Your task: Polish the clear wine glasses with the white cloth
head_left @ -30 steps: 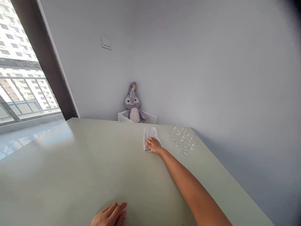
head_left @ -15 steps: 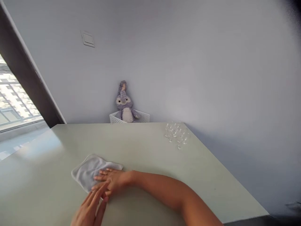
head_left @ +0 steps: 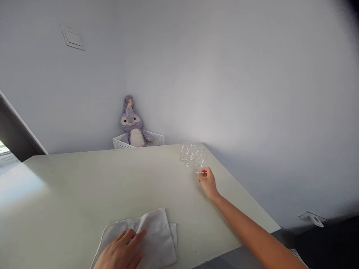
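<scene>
My left hand [head_left: 120, 248] rests on a pale grey cloth [head_left: 158, 237] near the front of the table, fingers loosely bent and a little apart. The cloth lies folded over, with a lower layer showing at its right edge. Farther off, my right hand [head_left: 208, 183] is closed in a pinch at the foot of the nearest clear stemmed glass. Several small clear glasses [head_left: 193, 152] stand close together just behind it. Their outlines overlap, so single glasses are hard to tell apart.
The pale table [head_left: 134, 186] meets the wall at the back right. Behind its far edge, a purple plush toy [head_left: 131, 125] sits in a white perforated basket [head_left: 157, 139]. A light switch [head_left: 73, 38] is on the wall at upper left.
My right hand has left the cloth and reached right to the glasses. The cloth has moved nearer and now lies folded under my left hand. The view has swung right.
</scene>
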{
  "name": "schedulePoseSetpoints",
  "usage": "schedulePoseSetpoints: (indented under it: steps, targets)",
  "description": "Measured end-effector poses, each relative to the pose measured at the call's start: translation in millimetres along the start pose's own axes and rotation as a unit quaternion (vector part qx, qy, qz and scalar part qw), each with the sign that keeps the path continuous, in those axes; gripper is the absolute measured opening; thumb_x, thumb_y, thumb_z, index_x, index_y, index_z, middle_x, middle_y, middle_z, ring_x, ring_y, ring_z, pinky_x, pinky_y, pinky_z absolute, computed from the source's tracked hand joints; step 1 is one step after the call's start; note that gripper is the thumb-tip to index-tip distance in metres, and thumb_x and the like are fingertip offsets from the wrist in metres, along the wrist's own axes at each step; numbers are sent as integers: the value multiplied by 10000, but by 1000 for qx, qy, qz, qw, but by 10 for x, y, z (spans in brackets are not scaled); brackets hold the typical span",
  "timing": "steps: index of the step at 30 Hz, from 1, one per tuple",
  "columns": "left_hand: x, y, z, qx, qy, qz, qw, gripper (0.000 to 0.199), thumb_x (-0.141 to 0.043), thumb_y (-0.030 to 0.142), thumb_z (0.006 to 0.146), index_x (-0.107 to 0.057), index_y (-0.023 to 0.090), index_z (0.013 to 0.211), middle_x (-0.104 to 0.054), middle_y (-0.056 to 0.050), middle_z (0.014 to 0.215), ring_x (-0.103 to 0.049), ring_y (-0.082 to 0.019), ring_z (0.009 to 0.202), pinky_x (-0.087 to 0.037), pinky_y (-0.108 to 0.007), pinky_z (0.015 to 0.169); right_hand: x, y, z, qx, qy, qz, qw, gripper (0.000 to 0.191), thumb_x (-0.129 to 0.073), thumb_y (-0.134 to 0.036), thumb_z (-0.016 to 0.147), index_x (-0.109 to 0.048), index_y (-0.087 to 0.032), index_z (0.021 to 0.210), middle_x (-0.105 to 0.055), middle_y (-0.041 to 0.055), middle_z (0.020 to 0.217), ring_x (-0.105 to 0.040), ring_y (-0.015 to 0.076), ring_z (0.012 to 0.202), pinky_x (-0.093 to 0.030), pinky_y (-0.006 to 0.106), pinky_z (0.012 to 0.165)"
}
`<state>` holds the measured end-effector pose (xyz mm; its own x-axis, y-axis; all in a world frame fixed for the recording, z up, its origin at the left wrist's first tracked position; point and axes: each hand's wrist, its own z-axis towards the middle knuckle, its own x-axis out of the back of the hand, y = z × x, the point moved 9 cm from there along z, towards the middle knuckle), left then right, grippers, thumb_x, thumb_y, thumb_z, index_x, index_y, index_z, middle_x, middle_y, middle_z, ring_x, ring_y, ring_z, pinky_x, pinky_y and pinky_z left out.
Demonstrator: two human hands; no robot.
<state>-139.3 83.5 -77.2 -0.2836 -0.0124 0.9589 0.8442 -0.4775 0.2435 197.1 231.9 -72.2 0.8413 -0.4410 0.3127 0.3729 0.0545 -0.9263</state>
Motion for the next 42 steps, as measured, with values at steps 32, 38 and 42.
schedulePoseSetpoints:
  steps: [32,38,42]
  targets:
    - [-533,-900,1889,311,145,-567,749,359,-641,290,617,-590,160,948,-512,8,649,-388,-57,477,-298,-199,452,-1198,244,492,-158,-35,170,972,455,-477,-141,567,-435,-209,1015,-523,26,944,-570,82,594,-461,184,491]
    - [-231,-1763,1500,357,256,-540,718,277,-624,271,625,-588,160,876,-449,40,590,-390,-52,453,-317,-195,447,-1955,-16,142,-137,-140,182,963,417,-472,-141,581,-430,-187,993,-497,49,1000,-553,68,563,-463,188,487]
    - [12,-2314,1181,383,320,-523,691,253,-610,259,637,-580,164,869,-515,10,681,-484,-71,522,-394,-211,500,-2629,-277,-134,-128,-217,187,950,413,-470,-128,585,-440,-186,993,-483,54,1024,-544,64,548,-461,200,482]
